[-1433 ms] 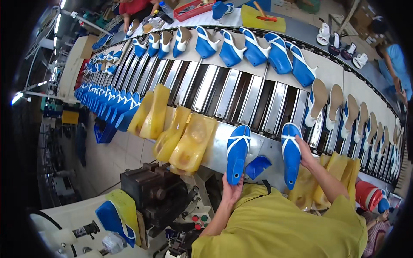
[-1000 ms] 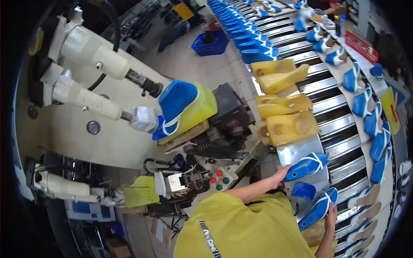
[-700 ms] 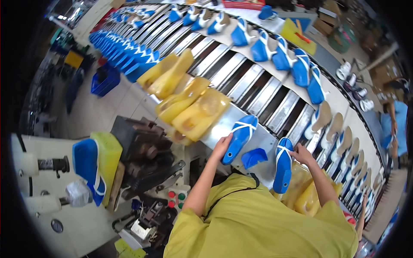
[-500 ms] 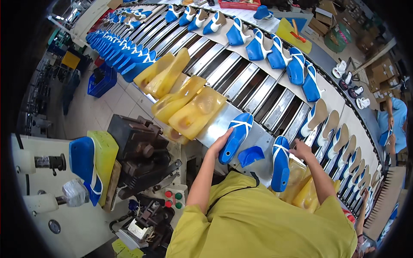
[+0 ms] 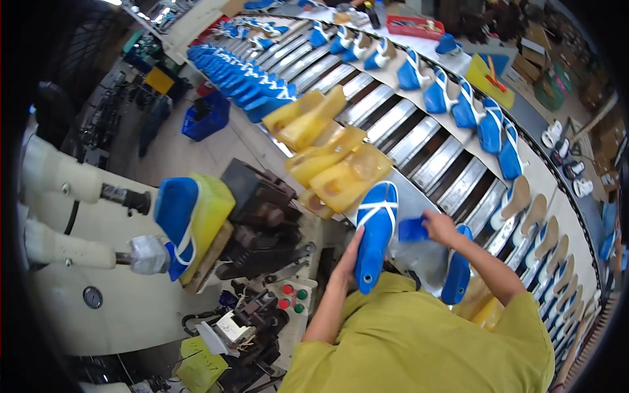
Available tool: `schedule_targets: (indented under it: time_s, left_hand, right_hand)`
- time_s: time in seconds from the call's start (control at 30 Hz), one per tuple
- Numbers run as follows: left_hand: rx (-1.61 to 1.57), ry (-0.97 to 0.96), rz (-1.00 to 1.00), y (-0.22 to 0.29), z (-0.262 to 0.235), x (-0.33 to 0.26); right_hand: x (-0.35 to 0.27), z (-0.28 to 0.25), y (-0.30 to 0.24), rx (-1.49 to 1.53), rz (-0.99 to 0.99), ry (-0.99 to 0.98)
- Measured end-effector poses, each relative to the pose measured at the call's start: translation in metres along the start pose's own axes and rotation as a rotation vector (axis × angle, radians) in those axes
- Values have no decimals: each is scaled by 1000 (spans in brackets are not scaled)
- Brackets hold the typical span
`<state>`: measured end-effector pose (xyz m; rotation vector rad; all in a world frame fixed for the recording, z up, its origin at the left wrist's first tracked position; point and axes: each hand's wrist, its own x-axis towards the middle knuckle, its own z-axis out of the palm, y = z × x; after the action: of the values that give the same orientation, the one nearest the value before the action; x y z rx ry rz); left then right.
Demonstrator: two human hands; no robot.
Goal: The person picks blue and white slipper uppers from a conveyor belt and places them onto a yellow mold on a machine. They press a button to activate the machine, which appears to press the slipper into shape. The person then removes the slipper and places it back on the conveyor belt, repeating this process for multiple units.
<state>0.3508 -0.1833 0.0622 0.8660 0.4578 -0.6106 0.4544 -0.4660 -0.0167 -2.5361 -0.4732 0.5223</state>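
Observation:
My left hand point(image 5: 348, 256) is closed around the side of a blue shoe last point(image 5: 375, 236) with crossed white straps, its toe pointing away from me. In my right hand point(image 5: 440, 229) the fingers pinch a small blue plastic piece point(image 5: 411, 230), slightly blurred, above the metal table point(image 5: 419, 259). A second blue last with straps point(image 5: 457, 272) lies under my right forearm, partly hidden by it.
Yellow translucent blocks point(image 5: 350, 177) line the table's left edge beside the roller conveyor point(image 5: 419, 134). Strapped blue lasts point(image 5: 465, 105) stand along the conveyor's far side. At left, a machine point(image 5: 72, 242) has another last point(image 5: 175, 209) against a yellow-green block point(image 5: 213, 203).
My right hand has left the second last and picked up the blue piece from the table. The left hand has drawn its last nearer and tilted it. The whole view has shifted right.

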Motion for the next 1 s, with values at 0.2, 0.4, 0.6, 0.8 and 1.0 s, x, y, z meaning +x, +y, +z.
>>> schedule_targets:
  time_s: [0.2,0.4,0.6,0.8,1.0]
  left_hand:
    - [81,119,342,-1,10,-80]
    - [114,170,621,-17,9,-164]
    - [61,287,732,-55,4,-243]
    - [-20,516,909,-103,12,-316]
    - [-723,-194,1325,-127,24,-357]
  right_hand:
    - [8,-168,-180,458,-456,457]
    - [-15,-165,-288,167,-920,387]
    - [-59,-103,-339,129,-1138,193]
    - [-116,-54,-398,409,-1191,78]
    - [-167,-20,-407,808,-1464,-493]
